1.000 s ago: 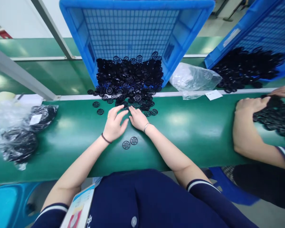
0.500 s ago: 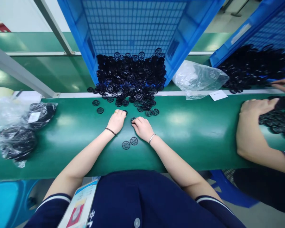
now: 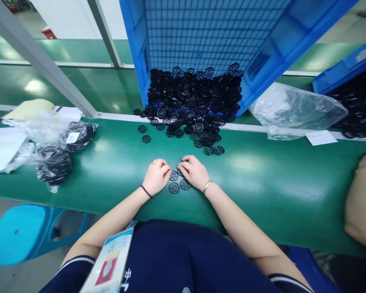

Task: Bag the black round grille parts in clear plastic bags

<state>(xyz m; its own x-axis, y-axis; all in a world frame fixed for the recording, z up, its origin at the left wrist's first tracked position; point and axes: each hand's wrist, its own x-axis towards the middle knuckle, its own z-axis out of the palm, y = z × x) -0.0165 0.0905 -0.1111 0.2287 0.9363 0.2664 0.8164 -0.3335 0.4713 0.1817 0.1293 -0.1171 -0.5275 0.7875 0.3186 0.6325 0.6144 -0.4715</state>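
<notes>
My left hand (image 3: 157, 176) is low over the green table, fingers pinched at the edge of a black spoked plastic disc (image 3: 173, 176). Opposite it, my right hand (image 3: 195, 172) has its fingers closed on another such disc (image 3: 179, 172), which they partly cover. Just in front of these, nearer my body, two more discs, a left one (image 3: 174, 188) and a right one (image 3: 185, 184), lie flat side by side. Together the discs form a tight cluster between my hands.
A tipped blue crate (image 3: 136, 53) spills a heap of black discs (image 3: 195, 93) onto the table (image 3: 250, 191). Bagged discs (image 3: 53, 162) lie left; a clear plastic bag (image 3: 295, 108) and white card (image 3: 321, 137) lie right. A co-worker's arm (image 3: 362, 199) shows at the right edge.
Both hands have come back from near the heap toward my body, bringing a disc each beside the two lying there. The view has shifted left, so the scene sits further right.
</notes>
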